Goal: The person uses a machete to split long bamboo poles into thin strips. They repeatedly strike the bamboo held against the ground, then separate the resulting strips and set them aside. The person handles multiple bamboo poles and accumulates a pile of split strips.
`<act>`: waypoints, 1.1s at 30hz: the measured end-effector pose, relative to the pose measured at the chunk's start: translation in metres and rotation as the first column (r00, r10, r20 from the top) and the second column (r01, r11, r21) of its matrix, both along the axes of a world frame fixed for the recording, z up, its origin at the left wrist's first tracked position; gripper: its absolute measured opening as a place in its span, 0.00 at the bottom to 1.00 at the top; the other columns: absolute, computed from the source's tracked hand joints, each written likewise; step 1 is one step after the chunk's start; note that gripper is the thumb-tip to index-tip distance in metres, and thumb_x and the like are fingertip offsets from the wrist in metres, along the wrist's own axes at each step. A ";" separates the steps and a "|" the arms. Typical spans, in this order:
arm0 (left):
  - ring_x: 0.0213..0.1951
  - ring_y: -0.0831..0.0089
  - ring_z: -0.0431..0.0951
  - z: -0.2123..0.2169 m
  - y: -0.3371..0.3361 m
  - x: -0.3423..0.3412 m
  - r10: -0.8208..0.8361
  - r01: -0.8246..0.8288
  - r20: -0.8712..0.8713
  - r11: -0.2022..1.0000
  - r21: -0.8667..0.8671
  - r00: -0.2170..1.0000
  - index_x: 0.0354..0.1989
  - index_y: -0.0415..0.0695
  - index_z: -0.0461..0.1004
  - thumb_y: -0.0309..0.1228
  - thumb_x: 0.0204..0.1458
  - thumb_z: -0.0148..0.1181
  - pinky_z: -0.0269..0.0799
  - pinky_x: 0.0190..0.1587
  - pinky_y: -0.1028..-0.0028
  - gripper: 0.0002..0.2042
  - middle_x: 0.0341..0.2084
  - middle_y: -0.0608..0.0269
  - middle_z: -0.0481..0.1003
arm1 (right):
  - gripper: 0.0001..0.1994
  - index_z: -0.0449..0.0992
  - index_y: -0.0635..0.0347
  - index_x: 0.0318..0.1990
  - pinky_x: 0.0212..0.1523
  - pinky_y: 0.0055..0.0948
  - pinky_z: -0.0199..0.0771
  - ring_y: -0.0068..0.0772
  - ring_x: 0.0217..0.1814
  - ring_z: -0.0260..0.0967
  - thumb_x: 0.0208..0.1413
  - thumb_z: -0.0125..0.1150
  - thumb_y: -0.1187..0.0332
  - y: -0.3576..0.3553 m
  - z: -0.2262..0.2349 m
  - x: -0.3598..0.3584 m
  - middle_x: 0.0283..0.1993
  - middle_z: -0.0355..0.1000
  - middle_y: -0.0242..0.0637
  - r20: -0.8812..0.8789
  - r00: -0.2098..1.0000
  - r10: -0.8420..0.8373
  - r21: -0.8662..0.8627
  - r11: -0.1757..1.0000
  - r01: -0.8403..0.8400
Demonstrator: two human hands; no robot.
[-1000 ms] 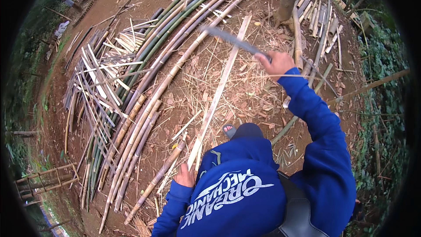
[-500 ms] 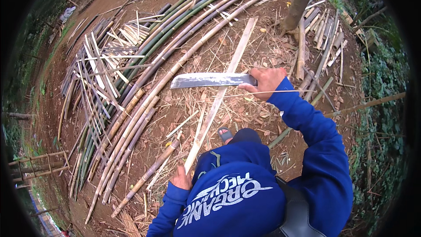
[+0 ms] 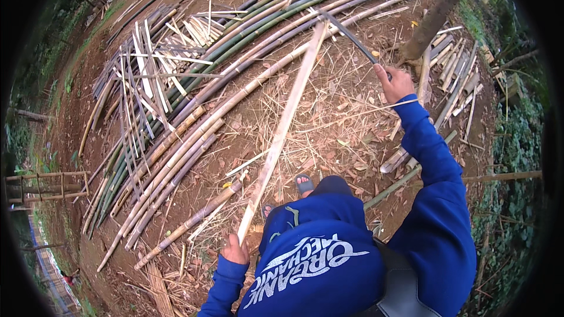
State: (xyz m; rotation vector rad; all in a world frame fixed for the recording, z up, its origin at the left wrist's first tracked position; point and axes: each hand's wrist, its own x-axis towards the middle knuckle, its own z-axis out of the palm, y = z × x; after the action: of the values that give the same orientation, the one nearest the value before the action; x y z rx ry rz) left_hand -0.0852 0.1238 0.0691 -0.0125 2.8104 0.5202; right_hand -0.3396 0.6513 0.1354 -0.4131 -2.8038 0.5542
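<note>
A knife [image 3: 354,39], broadside across a strip's middle half a second ago, now appears nearly edge-on by its far tip, uncovering the middle for work. The bamboo strip [image 3: 282,132] slants from near left to far, its tip now against the poles [image 3: 252,86]. The right hand [image 3: 396,86] clenches the handle; the left hand [image 3: 235,250], fingers closed, grips the strip's near end. Blade contact: unclear.

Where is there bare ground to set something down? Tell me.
Mostly bare soil lies past the near ends of the long poles, left of the short pole; more lies beyond the strip pile. Crowded: that pile and the shavings right of the held strip.
</note>
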 end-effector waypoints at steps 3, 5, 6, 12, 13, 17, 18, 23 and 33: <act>0.28 0.39 0.74 -0.004 0.012 -0.012 0.062 -0.061 -0.020 0.997 0.037 0.998 0.37 0.38 0.62 0.29 0.51 0.57 0.68 0.32 0.48 0.11 0.23 0.37 0.71 | 0.34 0.79 0.63 0.29 0.23 0.38 0.68 0.41 0.18 0.69 0.56 0.45 0.36 -0.056 0.001 0.016 0.13 0.67 0.42 -0.186 0.980 0.071 -0.172 0.980 -0.104; 0.23 0.37 0.72 -0.018 0.019 -0.012 -0.051 0.060 -0.231 0.998 0.033 0.972 0.36 0.40 0.61 0.30 0.54 0.54 0.65 0.23 0.48 0.10 0.19 0.35 0.70 | 0.31 0.78 0.61 0.27 0.19 0.36 0.65 0.39 0.15 0.66 0.56 0.48 0.37 -0.076 0.006 0.024 0.12 0.65 0.41 -0.193 0.968 0.163 -0.259 0.943 -0.210; 0.22 0.36 0.71 -0.020 0.026 -0.013 -0.017 0.046 -0.271 0.994 0.102 0.962 0.36 0.40 0.61 0.31 0.54 0.54 0.65 0.23 0.47 0.10 0.18 0.35 0.70 | 0.30 0.77 0.60 0.27 0.16 0.34 0.64 0.39 0.15 0.67 0.55 0.49 0.38 -0.084 0.008 0.027 0.13 0.67 0.42 -0.200 0.960 0.198 -0.225 0.944 -0.241; 0.24 0.38 0.72 -0.022 0.067 -0.015 0.019 -0.003 -0.167 0.995 0.096 0.986 0.40 0.37 0.63 0.29 0.53 0.54 0.67 0.31 0.49 0.11 0.22 0.35 0.70 | 0.24 0.73 0.56 0.24 0.19 0.37 0.66 0.42 0.18 0.70 0.48 0.60 0.41 -0.114 0.034 0.023 0.16 0.69 0.39 -0.015 0.876 0.482 0.214 0.857 -0.468; 0.24 0.39 0.72 -0.022 0.069 -0.015 -0.004 0.025 -0.213 0.995 0.098 0.977 0.40 0.36 0.64 0.29 0.53 0.54 0.67 0.33 0.50 0.11 0.23 0.36 0.71 | 0.25 0.73 0.56 0.24 0.19 0.37 0.66 0.41 0.18 0.71 0.46 0.61 0.40 -0.112 0.035 0.020 0.17 0.69 0.38 -0.026 0.867 0.497 0.224 0.849 -0.479; 0.23 0.43 0.73 -0.020 0.066 -0.014 -0.070 0.115 -0.232 0.976 0.187 0.970 0.38 0.33 0.67 0.27 0.52 0.54 0.68 0.33 0.54 0.10 0.22 0.40 0.71 | 0.28 0.72 0.56 0.24 0.19 0.38 0.66 0.39 0.18 0.71 0.41 0.62 0.36 -0.094 0.043 0.003 0.16 0.69 0.37 -0.076 0.828 0.555 0.314 0.802 -0.509; 0.23 0.44 0.73 -0.023 0.064 -0.012 -0.033 0.095 -0.257 0.968 0.231 0.966 0.37 0.34 0.67 0.25 0.51 0.55 0.69 0.29 0.56 0.09 0.21 0.41 0.71 | 0.28 0.72 0.56 0.24 0.19 0.38 0.65 0.38 0.18 0.71 0.41 0.62 0.36 -0.088 0.045 -0.003 0.16 0.69 0.37 -0.094 0.816 0.570 0.328 0.792 -0.516; 0.25 0.44 0.73 -0.031 0.058 -0.011 -0.001 0.066 -0.285 0.974 0.218 0.959 0.37 0.38 0.65 0.27 0.45 0.59 0.69 0.27 0.54 0.13 0.24 0.43 0.69 | 0.29 0.71 0.55 0.23 0.19 0.40 0.64 0.38 0.17 0.70 0.42 0.59 0.34 -0.079 0.058 -0.015 0.16 0.69 0.37 -0.069 0.783 0.619 0.472 0.711 -0.521; 0.21 0.36 0.71 -0.065 0.014 0.052 0.152 -0.121 -0.199 0.980 0.157 0.968 0.35 0.37 0.63 0.23 0.48 0.53 0.65 0.23 0.49 0.08 0.16 0.35 0.68 | 0.45 0.78 0.70 0.30 0.39 0.47 0.74 0.57 0.36 0.74 0.51 0.35 0.27 0.048 0.066 -0.084 0.29 0.74 0.60 -0.062 0.977 -0.205 0.076 0.975 0.209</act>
State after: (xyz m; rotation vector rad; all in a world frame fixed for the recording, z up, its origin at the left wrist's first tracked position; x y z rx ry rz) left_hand -0.0329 0.1378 0.0041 -0.1305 2.9842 0.7994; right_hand -0.4238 0.6996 0.2011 -0.6533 -2.6783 0.3963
